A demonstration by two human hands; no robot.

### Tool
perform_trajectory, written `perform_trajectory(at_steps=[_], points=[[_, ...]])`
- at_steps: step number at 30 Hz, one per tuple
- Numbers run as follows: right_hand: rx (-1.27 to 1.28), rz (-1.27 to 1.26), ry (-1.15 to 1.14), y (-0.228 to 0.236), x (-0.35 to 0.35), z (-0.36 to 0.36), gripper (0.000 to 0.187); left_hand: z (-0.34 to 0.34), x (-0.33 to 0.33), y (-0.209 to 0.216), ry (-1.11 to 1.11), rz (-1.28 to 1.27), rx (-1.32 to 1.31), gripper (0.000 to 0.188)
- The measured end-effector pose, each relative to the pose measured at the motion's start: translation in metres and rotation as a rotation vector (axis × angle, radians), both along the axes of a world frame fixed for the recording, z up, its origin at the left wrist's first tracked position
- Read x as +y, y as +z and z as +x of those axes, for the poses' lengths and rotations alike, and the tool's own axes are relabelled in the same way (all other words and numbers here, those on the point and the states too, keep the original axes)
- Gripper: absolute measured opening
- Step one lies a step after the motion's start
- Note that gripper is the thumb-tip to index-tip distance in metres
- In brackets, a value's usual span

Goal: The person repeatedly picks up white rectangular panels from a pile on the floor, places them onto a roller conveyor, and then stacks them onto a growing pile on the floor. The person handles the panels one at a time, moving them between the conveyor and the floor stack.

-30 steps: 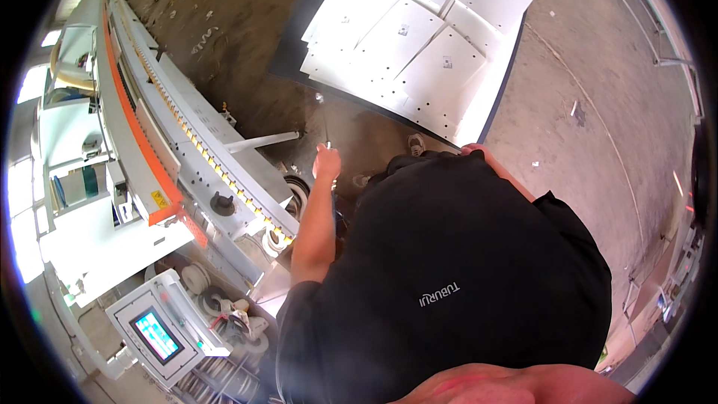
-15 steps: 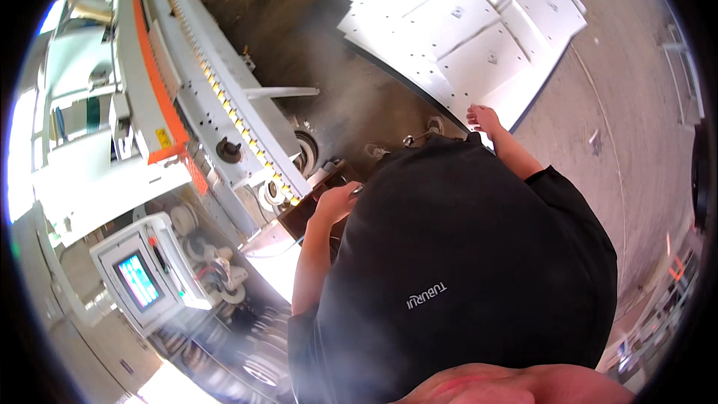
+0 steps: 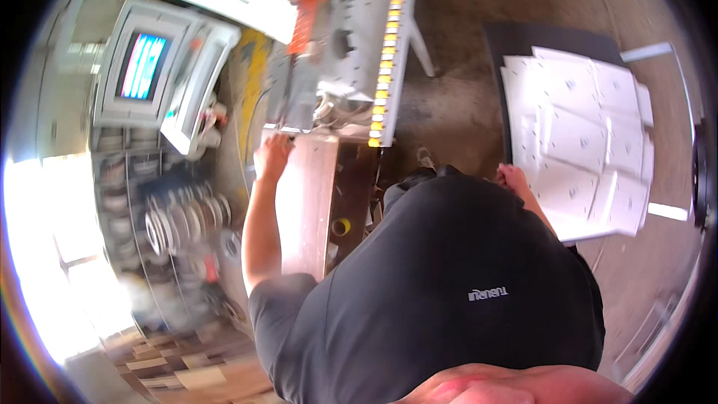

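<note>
My left hand [image 3: 274, 155] is closed over the far end of the pale top of a wooden cabinet [image 3: 308, 202]. A small dark thing shows at its fingertips, too small to name. My right hand [image 3: 511, 176] hangs beside my body, fingers curled in, with nothing visible in them. It is nearest to the left edge of a pile of white panels [image 3: 576, 142] with small dark holes. Under them lies a dark sheet [image 3: 497, 49].
Ahead on the left runs a grey machine beam with a yellow-and-white strip [image 3: 387, 52] and an orange guard [image 3: 303, 26]. A control box with a lit screen [image 3: 142, 66] stands at the left. Rolls of edging [image 3: 176, 224] sit on a rack. A yellow tape roll [image 3: 341, 227] is inside the cabinet.
My view and body have turned left. My left hand has moved out from beside my body to the cabinet top. The white panels now lie farther to the right.
</note>
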State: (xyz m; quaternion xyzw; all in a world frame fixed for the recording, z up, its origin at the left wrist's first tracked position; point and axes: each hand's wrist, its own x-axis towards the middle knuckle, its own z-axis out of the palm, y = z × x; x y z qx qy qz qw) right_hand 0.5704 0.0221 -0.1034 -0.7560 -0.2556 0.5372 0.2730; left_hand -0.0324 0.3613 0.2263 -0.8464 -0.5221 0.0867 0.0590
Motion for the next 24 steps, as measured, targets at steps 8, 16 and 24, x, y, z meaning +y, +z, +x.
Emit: perform_trajectory(at_steps=[8, 16, 24], points=[[-0.162, 0.068, 0.339, 0.0, 0.005, -0.005, 0.038, -0.171, 0.079, 0.005, 0.636, 0.544, -0.518, 0.028], [0.057, -0.206, -0.239, 0.063, 0.023, -0.001, 0.032, -0.21, 0.165, -0.023, 0.622, 0.551, -0.85, 0.031], [-0.139, -0.08, -0.018, 0.037, -0.012, -0.015, 0.033, -0.206, 0.226, -0.12, 1.09, 0.462, -0.789, 0.039]])
